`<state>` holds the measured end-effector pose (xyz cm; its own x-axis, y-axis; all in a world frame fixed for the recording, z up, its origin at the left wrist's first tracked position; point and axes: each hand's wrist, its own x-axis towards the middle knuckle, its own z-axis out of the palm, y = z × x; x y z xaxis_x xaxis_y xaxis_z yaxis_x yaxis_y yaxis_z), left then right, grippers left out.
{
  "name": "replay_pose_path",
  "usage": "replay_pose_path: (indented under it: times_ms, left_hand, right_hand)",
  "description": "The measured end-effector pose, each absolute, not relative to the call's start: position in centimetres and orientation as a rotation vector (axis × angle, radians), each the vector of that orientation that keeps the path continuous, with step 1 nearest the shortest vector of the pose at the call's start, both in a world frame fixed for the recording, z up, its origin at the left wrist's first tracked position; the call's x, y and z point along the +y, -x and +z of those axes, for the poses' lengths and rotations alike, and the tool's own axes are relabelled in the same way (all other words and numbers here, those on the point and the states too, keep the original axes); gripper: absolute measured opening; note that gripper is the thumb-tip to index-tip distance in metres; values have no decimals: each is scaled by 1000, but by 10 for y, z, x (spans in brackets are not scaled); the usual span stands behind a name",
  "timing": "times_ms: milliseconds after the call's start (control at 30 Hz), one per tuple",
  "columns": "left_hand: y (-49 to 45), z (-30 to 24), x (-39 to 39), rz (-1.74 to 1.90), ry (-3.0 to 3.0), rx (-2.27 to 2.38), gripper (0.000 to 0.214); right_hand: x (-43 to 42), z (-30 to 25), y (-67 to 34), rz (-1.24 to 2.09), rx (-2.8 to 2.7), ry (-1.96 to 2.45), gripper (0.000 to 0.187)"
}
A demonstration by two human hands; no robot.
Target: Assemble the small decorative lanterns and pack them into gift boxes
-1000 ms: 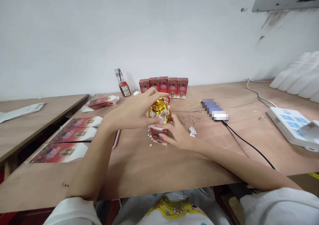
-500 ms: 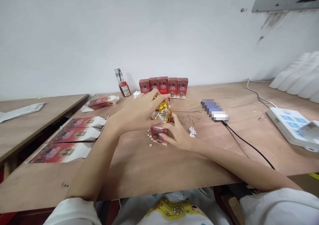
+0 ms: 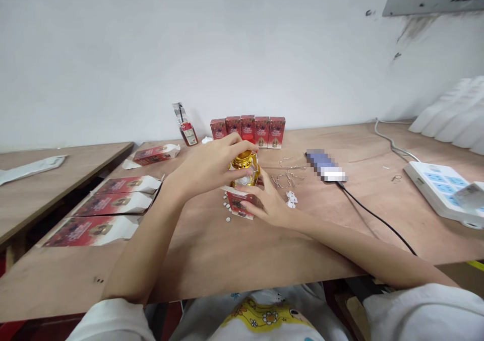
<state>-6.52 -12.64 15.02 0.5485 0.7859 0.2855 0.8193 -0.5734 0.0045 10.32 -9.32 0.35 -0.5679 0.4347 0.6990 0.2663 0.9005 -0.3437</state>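
Note:
My left hand is wrapped round a small gold lantern with clear sides and a red part at its top. The lantern stands upright over the mouth of a red printed box, its lower end hidden behind the box's front. Steadying that box on the table is my right hand, with the thumb at the front and the fingers around the right side. Small round silvery pieces lie just left of the box.
Several closed red boxes stand in a row behind. Flat open-ended boxes lie at left. Bent wires, white tags, a phone on a black cable and a power strip are at right. A drink pouch leans at the wall.
My left thumb has risen a little on the lantern, and more of the box's white top edge shows. My right hand and the box have stayed in place.

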Motion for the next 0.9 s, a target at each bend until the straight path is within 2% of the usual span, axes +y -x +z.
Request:
replay_pose_path:
  times_ms: [400, 900]
  left_hand:
    - [70, 145, -117, -365, 2692, -1408, 47]
    - [58, 144, -123, -172, 2562, -1444, 36]
  right_hand:
    - [-92, 3, -105, 194, -2223, 468, 36]
    - [-95, -6, -98, 166, -2063, 400, 31]
